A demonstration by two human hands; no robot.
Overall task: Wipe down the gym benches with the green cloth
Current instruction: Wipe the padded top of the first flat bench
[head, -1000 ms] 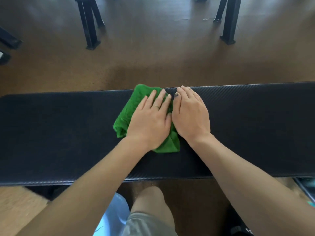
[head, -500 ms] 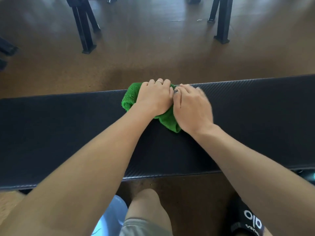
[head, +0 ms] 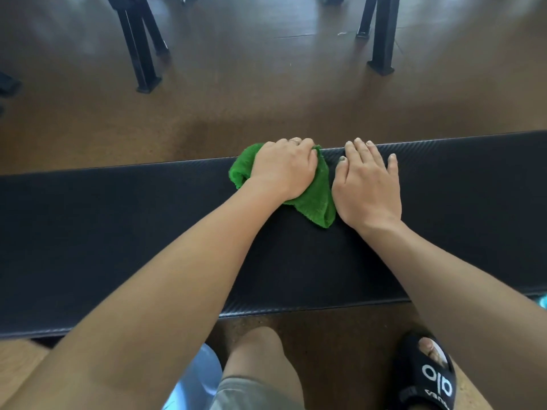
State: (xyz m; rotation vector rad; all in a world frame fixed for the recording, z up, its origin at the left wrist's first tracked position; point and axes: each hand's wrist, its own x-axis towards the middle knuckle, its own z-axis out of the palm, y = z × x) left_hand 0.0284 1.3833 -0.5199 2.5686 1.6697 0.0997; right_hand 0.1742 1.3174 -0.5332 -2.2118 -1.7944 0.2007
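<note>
Here, a person is leaning over a long black gym bench, its padded top showing a fine woven, carbon-fibre-like texture. The left hand is pressing down on a crumpled green cloth — a fuzzy terry piece bunched at the bench's far edge, fingers curled over the rim and closed onto the fabric, a thin ring on one finger. The right hand is lying flat and open on the pad just beside the cloth, fingers spread and holding nothing. Beyond the bench, square black metal legs are standing on a smooth brown floor — and below, a black slide sandal with white lettering is showing.
</note>
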